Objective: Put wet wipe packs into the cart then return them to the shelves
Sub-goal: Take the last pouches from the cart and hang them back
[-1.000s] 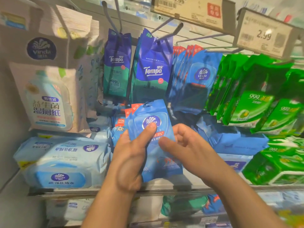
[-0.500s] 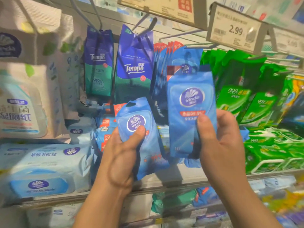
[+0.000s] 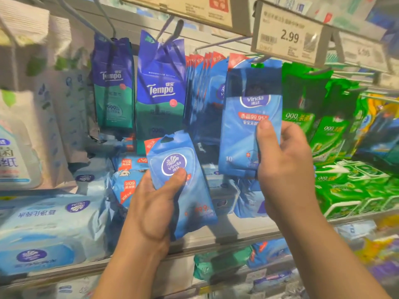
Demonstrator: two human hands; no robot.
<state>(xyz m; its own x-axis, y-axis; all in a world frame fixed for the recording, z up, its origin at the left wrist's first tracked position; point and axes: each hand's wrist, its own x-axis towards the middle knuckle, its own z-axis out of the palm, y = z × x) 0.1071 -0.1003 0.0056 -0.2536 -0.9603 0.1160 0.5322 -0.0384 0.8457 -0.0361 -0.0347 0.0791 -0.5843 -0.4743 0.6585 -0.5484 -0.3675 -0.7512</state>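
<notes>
My right hand (image 3: 285,167) grips a blue Vinda wet wipe pack (image 3: 244,126) by its lower right part and holds it upright, its top up at a metal peg hook (image 3: 218,43) beside a row of the same blue packs (image 3: 203,93). My left hand (image 3: 155,203) holds a second blue Vinda pack (image 3: 183,182) lower down, thumb pressed on its front, in front of the shelf ledge (image 3: 233,234). The cart is out of view.
Two Tempo packs (image 3: 160,91) hang to the left. Green wipe packs (image 3: 306,104) hang and lie to the right. Large pale-blue wipe packs (image 3: 49,223) fill the lower left shelf. A 2.99 price tag (image 3: 287,37) juts out overhead.
My right hand has lifted its blue pack higher, up to the peg hook. My left hand keeps its pack about where it was. The view has shifted slightly left.
</notes>
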